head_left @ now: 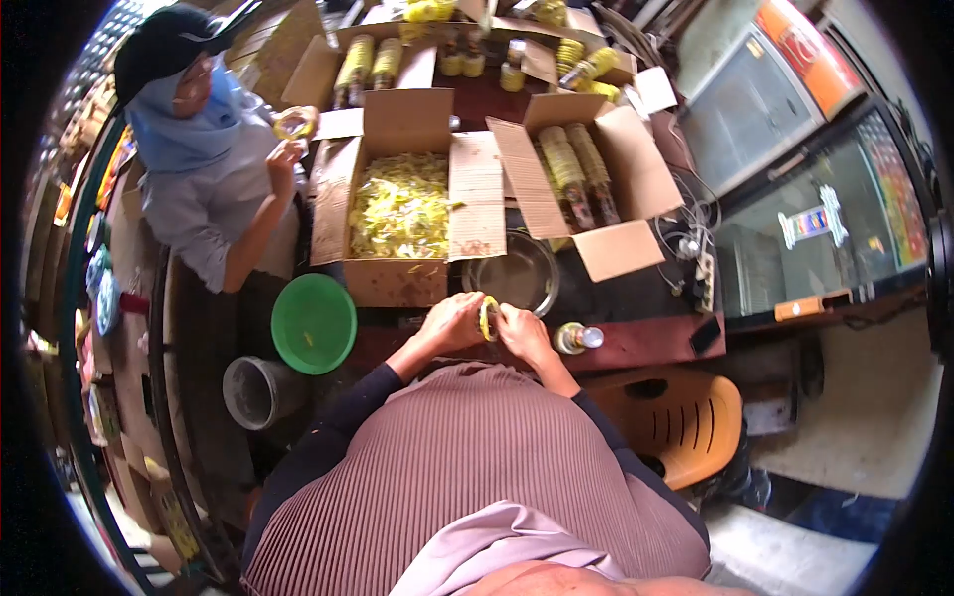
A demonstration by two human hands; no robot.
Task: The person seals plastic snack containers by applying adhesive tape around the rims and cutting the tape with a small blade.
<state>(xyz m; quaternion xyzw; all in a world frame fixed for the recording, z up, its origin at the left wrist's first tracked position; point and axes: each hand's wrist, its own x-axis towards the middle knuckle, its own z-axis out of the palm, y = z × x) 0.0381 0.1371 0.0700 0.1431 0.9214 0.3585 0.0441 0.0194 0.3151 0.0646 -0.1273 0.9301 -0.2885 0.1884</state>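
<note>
Both my hands meet at the table's near edge around a small ring-shaped yellow item (489, 318). My left hand (452, 322) has its fingers closed on the item's left side, and my right hand (525, 333) grips its right side. Just beyond them sits a round metal bowl (512, 278). To the right of my right hand stands a small jar with a yellow label (570, 339). An open cardboard box (396, 281) full of yellow strips lies ahead, slightly left. Another open box (621, 250) holds stacks of yellow-wrapped items (564, 164).
A green basin (314, 324) and a grey bucket (256, 392) are at the left. A person (204, 179) works at the upper left, holding a yellow item. An orange chair (671, 422), cables with a power strip (705, 283), and a glass-fronted cabinet (815, 228) are on the right.
</note>
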